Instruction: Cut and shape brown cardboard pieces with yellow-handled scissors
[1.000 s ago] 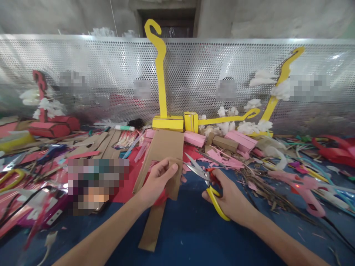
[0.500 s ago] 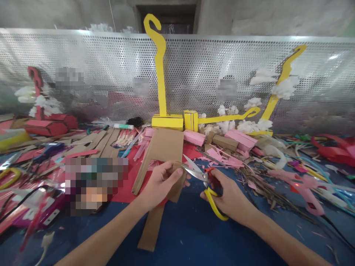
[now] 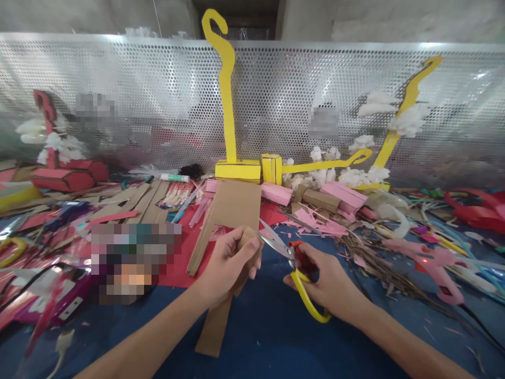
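Note:
My left hand [image 3: 234, 260] is closed around a small piece of brown cardboard [image 3: 248, 235], thumb on its near face. My right hand [image 3: 321, 276] grips scissors [image 3: 292, 255] by their red and yellow handles. The blades are parted, their tips at the right edge of the held piece. Below my left hand, a cardboard strip [image 3: 215, 329] lies on the blue table [image 3: 272, 342]. Beyond my hands lies a larger flat cardboard sheet [image 3: 239, 202], over red paper [image 3: 173, 276]. My fingers hide part of the held piece.
A yellow hook-topped figure [image 3: 226, 100] stands at the back, before a perforated metal panel [image 3: 284, 89]. To the right lie a pink glue gun [image 3: 428, 263], thin twigs [image 3: 379, 273] and pink scraps [image 3: 315, 223]. A purple device [image 3: 59, 300] sits at the left.
The cardboard piece in my left hand has turned, so less of it shows below my fingers. The scissor handles have spread wider. The view has tilted slightly downward.

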`<action>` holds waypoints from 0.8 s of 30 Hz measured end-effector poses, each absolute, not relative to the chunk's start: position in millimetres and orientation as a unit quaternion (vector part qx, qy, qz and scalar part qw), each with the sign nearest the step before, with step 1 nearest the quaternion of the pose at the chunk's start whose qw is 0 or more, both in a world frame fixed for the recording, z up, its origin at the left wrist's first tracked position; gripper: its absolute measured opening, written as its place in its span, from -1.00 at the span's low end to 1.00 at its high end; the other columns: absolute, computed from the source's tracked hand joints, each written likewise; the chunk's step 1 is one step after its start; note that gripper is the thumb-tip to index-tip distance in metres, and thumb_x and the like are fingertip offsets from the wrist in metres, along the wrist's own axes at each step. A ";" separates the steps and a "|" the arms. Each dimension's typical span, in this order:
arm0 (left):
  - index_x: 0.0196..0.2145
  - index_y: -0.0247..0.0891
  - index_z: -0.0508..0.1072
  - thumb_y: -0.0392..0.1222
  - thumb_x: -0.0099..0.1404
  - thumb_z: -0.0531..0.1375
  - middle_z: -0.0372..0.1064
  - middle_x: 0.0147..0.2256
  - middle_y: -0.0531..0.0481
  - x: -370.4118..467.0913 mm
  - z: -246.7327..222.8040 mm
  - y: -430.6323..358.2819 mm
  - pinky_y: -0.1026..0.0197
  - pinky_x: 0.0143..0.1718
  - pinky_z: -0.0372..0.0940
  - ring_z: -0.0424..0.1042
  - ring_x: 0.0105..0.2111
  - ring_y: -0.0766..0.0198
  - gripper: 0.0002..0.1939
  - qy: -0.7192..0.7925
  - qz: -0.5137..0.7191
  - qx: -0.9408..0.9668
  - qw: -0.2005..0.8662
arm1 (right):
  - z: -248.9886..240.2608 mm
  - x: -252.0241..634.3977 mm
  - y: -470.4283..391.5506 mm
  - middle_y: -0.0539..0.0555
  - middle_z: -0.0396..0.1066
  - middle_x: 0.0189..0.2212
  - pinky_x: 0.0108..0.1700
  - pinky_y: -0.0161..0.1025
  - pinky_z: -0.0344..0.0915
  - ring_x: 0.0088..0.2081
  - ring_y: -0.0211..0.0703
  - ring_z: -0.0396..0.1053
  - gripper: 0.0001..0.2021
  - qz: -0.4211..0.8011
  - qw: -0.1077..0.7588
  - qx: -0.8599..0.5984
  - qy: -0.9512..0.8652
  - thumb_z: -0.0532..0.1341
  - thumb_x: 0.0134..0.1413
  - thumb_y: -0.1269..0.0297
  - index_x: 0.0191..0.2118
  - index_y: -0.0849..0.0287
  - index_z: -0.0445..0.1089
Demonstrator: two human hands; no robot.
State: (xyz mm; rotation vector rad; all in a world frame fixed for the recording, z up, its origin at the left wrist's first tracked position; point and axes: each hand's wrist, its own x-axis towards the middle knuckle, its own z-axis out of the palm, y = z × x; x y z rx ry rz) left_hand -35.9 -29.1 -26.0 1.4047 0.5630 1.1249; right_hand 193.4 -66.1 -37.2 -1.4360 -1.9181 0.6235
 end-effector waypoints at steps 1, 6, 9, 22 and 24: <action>-0.42 -0.27 0.31 -0.06 0.46 0.15 0.31 -0.58 0.11 -35.7 -24.8 -29.4 0.33 -0.54 0.16 0.24 -0.66 0.46 -0.68 0.247 0.486 0.598 0.587 | -36.4 193.4 -65.7 -0.10 0.24 -0.49 -0.47 -0.33 0.19 -0.50 -0.28 0.15 -0.64 0.245 0.330 -0.551 -0.726 0.39 0.02 0.08 -0.38 0.08 0.17; -0.41 -0.27 0.33 -0.07 0.46 0.13 0.36 -0.55 0.09 -35.3 -23.3 -26.8 0.30 -0.48 0.24 0.31 -0.63 0.42 -0.70 0.257 0.479 0.603 0.584 | -35.6 194.5 -62.8 -0.11 0.21 -0.50 -0.49 -0.34 0.17 -0.51 -0.29 0.15 -0.65 0.254 0.337 -0.570 -0.704 0.32 0.07 0.01 -0.38 0.08 0.16; -0.36 -0.26 0.35 -0.02 0.46 0.12 0.39 -0.51 0.08 -34.5 -25.3 -24.2 0.30 -0.49 0.25 0.34 -0.63 0.42 -0.71 0.271 0.483 0.590 0.587 | -34.9 194.0 -62.0 -0.11 0.21 -0.51 -0.48 -0.33 0.18 -0.50 -0.27 0.17 -0.66 0.257 0.338 -0.576 -0.699 0.30 0.07 0.00 -0.37 0.09 0.18; -0.32 -0.25 0.51 0.03 0.42 0.14 0.45 -0.48 0.03 -41.7 -14.4 -25.1 0.34 -0.50 0.27 0.41 -0.56 0.37 -0.68 0.328 0.516 0.541 0.577 | -46.3 194.8 -56.5 -0.12 0.25 -0.51 -0.50 -0.34 0.18 -0.53 -0.28 0.14 -0.62 0.248 0.338 -0.585 -0.694 0.38 -0.01 0.00 -0.35 0.08 0.21; -0.38 -0.26 0.52 0.00 0.42 0.14 0.44 -0.50 0.02 -43.7 -14.3 -24.6 0.35 -0.47 0.26 0.39 -0.54 0.38 -0.67 0.329 0.517 0.544 0.574 | -50.4 196.9 -55.0 -0.11 0.28 -0.50 -0.49 -0.33 0.19 -0.52 -0.27 0.16 -0.60 0.234 0.347 -0.587 -0.693 0.43 -0.06 -0.01 -0.33 0.08 0.23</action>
